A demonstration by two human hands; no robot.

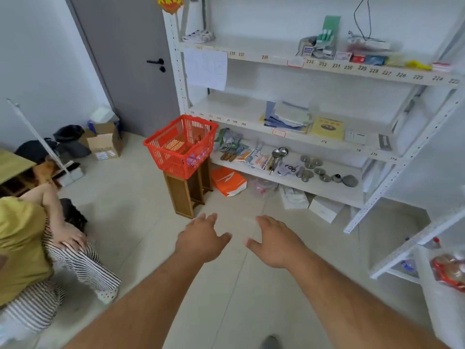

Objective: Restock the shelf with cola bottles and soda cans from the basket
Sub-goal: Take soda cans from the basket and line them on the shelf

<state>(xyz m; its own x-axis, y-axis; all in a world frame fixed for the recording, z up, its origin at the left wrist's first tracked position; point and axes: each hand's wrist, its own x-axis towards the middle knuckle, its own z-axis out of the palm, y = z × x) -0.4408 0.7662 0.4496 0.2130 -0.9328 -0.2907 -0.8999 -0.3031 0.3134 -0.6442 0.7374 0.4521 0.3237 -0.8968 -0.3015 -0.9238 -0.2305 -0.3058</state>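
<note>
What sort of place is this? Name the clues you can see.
Probably a small stockroom: white metal shelving with numbered slot labels, assorted goods on it, a red shopping basket on a wooden stool, and cardboard boxes by the door.

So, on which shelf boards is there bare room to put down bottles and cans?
The middle board is bare from its left post to the stack of papers. The top board is bare between the folded cloth and the small packets. The lowest board is crowded with tools and metal discs.
</note>
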